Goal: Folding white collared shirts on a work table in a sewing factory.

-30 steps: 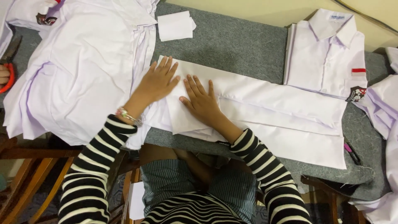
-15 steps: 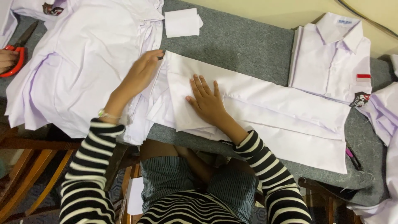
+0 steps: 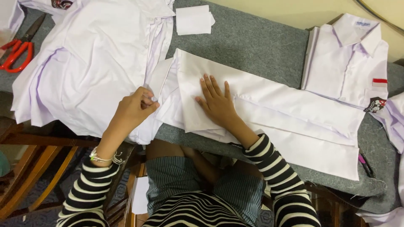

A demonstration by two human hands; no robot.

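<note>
Grey table (image 3: 261, 46) | R hand (image 3: 216, 103) flat on folded shirt (image 3: 269, 113) | L hand (image 3: 132, 109) pinching its edge

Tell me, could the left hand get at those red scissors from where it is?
Probably yes: the left hand pinches white cloth, and only the white shirt pile lies between it and the red scissors.

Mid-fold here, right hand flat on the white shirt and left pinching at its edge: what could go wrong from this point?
1. The left hand pinches cloth where the folded shirt meets the unfolded shirt pile; it could well grab the wrong layer and drag the pile.
2. Only the right hand pins the fold, so a pull may skew it.
3. The shirt's lower edge lies near the grey table's front edge and could slip off.
</note>
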